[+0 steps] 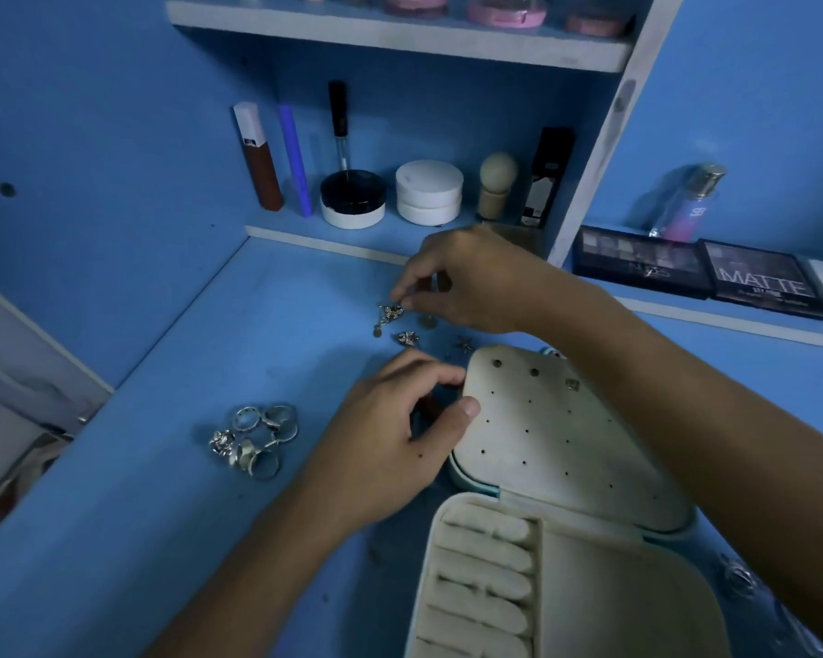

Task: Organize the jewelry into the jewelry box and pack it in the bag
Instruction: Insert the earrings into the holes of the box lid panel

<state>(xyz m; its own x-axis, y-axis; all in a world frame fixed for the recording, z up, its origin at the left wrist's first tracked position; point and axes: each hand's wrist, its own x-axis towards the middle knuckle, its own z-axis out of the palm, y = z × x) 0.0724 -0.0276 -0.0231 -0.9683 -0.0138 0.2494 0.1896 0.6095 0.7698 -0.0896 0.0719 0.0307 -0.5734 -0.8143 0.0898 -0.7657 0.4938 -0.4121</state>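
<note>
Pinching with thumb and finger, the right hand (466, 282) held a flower earring (390, 311) at the centre of the frame, just above the blue table (210, 372). At lower left lay a pile of rings (255, 439). The left hand (400, 439) gripped the edge of the jewelry box (566, 491), thumb on its open lid. The box's long axis ran from the bottom edge up toward the centre, with the lid pointing away.

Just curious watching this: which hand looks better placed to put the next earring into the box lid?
Probably the right hand: its fingertips already pinch a flower earring. The left hand steadies the perforated lid.
</note>
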